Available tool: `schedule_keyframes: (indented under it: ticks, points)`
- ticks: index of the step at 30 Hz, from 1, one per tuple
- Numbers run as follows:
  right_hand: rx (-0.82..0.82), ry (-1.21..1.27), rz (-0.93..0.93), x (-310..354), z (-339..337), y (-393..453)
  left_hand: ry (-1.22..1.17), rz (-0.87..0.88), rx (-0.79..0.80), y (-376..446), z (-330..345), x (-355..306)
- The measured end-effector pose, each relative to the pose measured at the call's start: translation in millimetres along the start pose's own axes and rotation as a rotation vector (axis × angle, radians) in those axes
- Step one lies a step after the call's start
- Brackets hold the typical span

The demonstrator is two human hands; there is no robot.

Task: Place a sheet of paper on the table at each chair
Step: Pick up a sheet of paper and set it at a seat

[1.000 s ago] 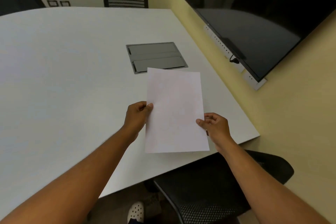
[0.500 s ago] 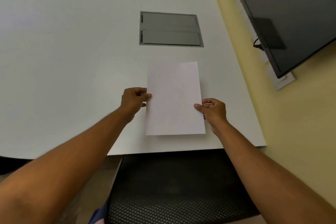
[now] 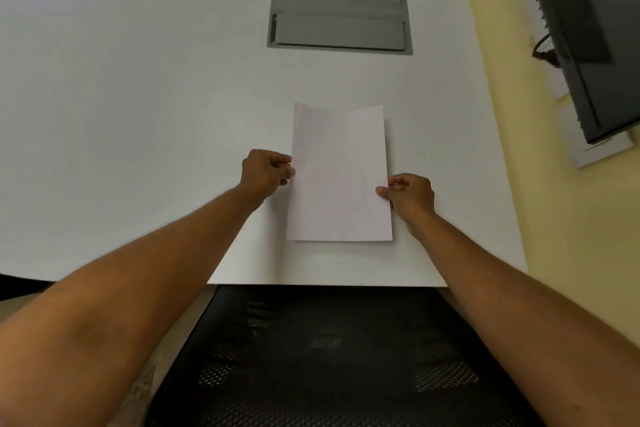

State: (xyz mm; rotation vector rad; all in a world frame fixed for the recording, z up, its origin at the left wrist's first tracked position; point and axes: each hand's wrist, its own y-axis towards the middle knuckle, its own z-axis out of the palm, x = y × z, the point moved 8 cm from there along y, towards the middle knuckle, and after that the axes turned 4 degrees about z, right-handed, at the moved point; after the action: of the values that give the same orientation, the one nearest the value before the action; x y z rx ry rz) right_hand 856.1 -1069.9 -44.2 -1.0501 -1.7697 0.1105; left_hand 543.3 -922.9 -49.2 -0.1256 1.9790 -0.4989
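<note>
I hold a white sheet of paper point(image 3: 341, 180) over the white table point(image 3: 138, 114), near its front edge. My left hand point(image 3: 265, 172) pinches the sheet's left edge and my right hand point(image 3: 410, 194) pinches its right edge. The sheet bows slightly, its far edge raised; its near edge lies close to the tabletop with a thin shadow under it. A black mesh chair point(image 3: 329, 357) stands directly below me, tucked against the table edge in line with the sheet.
A grey cable hatch point(image 3: 341, 10) with two flaps is set into the table beyond the sheet. A dark wall screen point(image 3: 588, 38) hangs on the yellow wall point(image 3: 554, 236) at the right, close to the table's right edge.
My view has swung to face the table squarely over the chair. The sheet, held in both hands, has come lower toward the tabletop and now bows.
</note>
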Motion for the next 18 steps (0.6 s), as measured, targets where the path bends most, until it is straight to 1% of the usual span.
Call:
schedule_keyframes:
  ticks: [2,4,11,18]
  points:
    - [0.01,-0.055,0.032,-12,5,22,0.025,-0.014,0.013,14,13,11]
    - [0.025,-0.082,0.031,-14,6,24,0.025,-0.009,0.017,14,13,13]
    - [0.056,-0.186,-0.032,-12,6,29,0.068,-0.025,-0.001,18,8,22]
    - [0.056,-0.226,-0.098,-12,7,31,0.139,0.006,-0.025,17,10,18]
